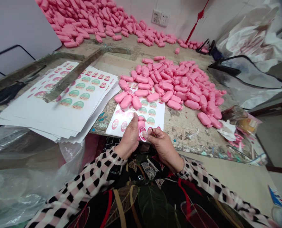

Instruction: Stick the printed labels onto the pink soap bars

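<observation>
Right of centre we see plump, capsule-shaped pink pieces; at lower centre, a magenta oval sticker rimmed in white. At left, the rectangular white paper sheets carry green and pink labels. Along the bottom we see black, white and pale-pink checked fabric sleeves and a black fabric garment patterned with leaves and red strokes.

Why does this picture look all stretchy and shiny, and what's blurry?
Head view: the wide lens probably stretches the checked sleeves toward the bottom corners; head view: pale shine streaks the clear plastic at lower left; head view: the blue-and-white thing at far right looks soft, while the left hand, right hand and held pink piece look clearer.
</observation>
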Demonstrator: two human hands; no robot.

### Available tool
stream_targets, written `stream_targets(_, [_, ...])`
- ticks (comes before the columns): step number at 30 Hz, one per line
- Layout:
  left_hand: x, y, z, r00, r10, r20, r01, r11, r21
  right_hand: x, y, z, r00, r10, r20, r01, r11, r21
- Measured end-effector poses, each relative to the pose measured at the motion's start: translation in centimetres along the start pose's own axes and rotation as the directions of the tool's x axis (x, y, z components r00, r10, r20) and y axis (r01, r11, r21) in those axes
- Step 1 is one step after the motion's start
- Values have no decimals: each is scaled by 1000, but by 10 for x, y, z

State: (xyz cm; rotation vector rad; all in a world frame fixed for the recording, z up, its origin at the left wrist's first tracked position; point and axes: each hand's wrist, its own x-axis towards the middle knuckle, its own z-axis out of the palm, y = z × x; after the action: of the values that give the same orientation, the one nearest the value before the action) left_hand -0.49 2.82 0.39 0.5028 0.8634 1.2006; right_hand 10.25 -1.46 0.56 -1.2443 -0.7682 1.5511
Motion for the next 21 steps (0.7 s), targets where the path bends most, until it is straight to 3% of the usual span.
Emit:
stream_targets(5, [8, 16, -6, 985, 111, -129, -111, 994, 11, -2, -2, -2, 996, 57, -67, -55, 998, 31])
stream_targets(13, [-2, 4, 4, 995, -76, -66, 65, 987, -147, -1, -7, 3, 999, -3, -54, 3, 1000, 5])
stream_targets(21, [-5, 2, 7, 997, -78, -17, 75, 989, -125, 1, 0, 3, 998, -67, -11, 67, 998, 10])
